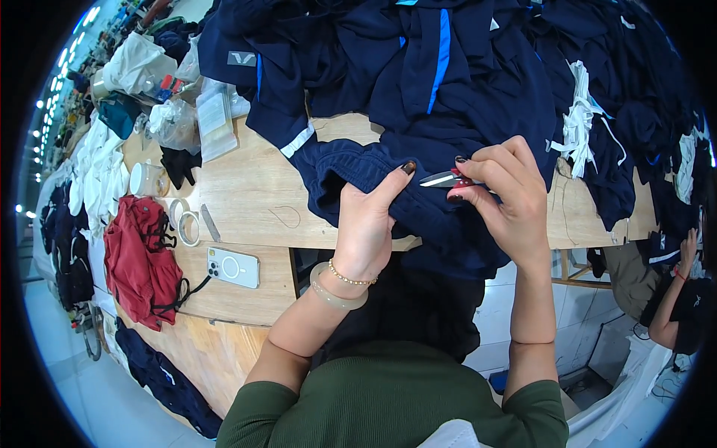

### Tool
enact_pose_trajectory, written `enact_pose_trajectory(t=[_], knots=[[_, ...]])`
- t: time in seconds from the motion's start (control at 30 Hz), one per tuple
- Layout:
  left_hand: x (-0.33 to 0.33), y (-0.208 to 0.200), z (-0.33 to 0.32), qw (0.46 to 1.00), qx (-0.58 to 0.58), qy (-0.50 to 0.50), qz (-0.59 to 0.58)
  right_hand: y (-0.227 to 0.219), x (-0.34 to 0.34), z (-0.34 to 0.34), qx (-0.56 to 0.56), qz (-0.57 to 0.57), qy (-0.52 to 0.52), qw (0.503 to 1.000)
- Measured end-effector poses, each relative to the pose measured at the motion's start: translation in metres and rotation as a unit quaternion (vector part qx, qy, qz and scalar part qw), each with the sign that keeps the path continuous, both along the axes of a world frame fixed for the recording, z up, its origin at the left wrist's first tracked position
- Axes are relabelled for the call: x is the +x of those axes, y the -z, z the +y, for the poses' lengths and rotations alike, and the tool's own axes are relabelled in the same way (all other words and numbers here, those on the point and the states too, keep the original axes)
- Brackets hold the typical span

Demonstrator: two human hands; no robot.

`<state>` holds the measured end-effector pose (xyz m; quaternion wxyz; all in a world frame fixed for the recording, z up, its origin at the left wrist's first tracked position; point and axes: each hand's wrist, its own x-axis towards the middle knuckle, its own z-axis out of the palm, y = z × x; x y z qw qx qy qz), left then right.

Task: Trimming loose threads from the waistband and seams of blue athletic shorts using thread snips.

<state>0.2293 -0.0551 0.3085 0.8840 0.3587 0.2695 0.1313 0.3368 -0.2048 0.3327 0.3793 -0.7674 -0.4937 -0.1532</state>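
A flat clear plastic packet holding a pale sheet lies at the far left of the wooden table, beside crumpled clear bags. A small grey rectangular label (with a light mark) sits on dark navy fabric at the upper left. A white phone lies back up, its screen hidden.

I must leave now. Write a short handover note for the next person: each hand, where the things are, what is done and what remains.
Left hand: pinches the navy garment at its elastic band, at the table edge.
Right hand: holds small thread snips, blades pointing at the pinched fabric.
Pile of navy clothes lies behind; phone and red cloth to the left.
Done: garment gripped, snips in place.
Left: probably trimming here; no thread end visible from this view.
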Motion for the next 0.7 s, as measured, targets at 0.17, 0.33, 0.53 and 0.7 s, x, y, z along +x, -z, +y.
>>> enact_pose_trajectory(t=[0.17, 0.33, 0.53, 0.7], knots=[[0.002, -0.003, -0.001, 1.000, 0.000, 0.002, 0.022, 0.001, 0.001, -0.002, 0.013, 0.019, 0.007, 1.000], [0.001, -0.001, 0.000, 1.000, -0.005, -0.005, 0.006, 0.005, 0.001, 0.000, 0.025, 0.025, -0.003, 0.999], [0.008, 0.001, 0.008, 0.998, -0.046, -0.024, -0.032, 0.007, 0.004, -0.015, 0.139, 0.227, 0.031, 0.963], [0.024, 0.041, 0.067, 0.994, -0.071, -0.034, -0.076, 0.023, 0.010, -0.036, 0.267, 0.318, 0.108, 0.903]])
